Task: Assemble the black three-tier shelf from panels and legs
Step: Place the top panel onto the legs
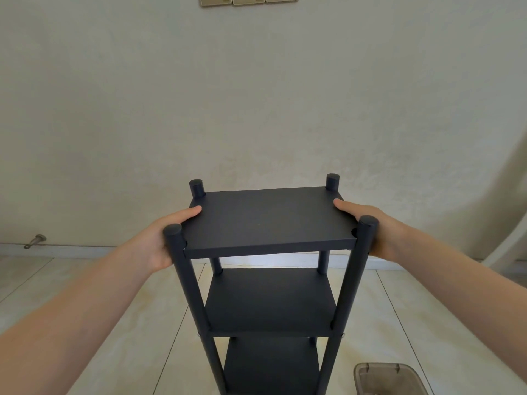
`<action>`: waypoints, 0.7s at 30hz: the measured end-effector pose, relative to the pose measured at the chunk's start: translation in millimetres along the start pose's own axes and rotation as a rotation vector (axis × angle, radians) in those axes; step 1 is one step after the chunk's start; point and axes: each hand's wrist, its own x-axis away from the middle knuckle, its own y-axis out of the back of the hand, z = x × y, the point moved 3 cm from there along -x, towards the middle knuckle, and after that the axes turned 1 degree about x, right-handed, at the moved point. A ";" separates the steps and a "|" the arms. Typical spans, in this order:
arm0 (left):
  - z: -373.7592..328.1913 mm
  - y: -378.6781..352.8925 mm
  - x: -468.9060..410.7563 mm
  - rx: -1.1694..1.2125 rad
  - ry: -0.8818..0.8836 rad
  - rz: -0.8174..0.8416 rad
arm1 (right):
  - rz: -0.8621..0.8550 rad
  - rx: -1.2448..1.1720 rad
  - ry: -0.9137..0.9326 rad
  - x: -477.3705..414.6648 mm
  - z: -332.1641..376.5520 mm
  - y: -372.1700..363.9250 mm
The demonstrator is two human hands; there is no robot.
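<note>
Holding top panel (265, 218), left hand (158, 248), right hand (383, 233), three panels (271, 300), four legs (188, 283)

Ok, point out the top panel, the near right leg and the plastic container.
top panel (265, 215), head view, middle of its upper face.
near right leg (355, 269), head view, shaft below the top panel.
plastic container (382, 366), head view, its far rim.

Only one camera here, worn on the person's head, wide-angle so the room's edges bend. It looks forward and a bit down, right over the top panel (265, 218) of the shelf (269, 303), close enough that the left hand (152, 248) and right hand (385, 232) land mid-frame. It faces the plain wall (256, 95) square-on, with floor (99, 309) tiles filling the bottom.
</note>
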 end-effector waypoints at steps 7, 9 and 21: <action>14.7 -1.1 8.7 0.087 -0.030 0.077 | 0.064 -0.067 0.083 2.9 -9.0 2.2; 17.3 -2.5 10.7 0.107 -0.044 0.062 | 0.080 -0.096 0.086 5.2 -11.1 0.2; 13.6 -8.2 15.6 0.073 -0.001 -0.004 | 0.042 -0.077 -0.010 13.8 -4.1 -2.2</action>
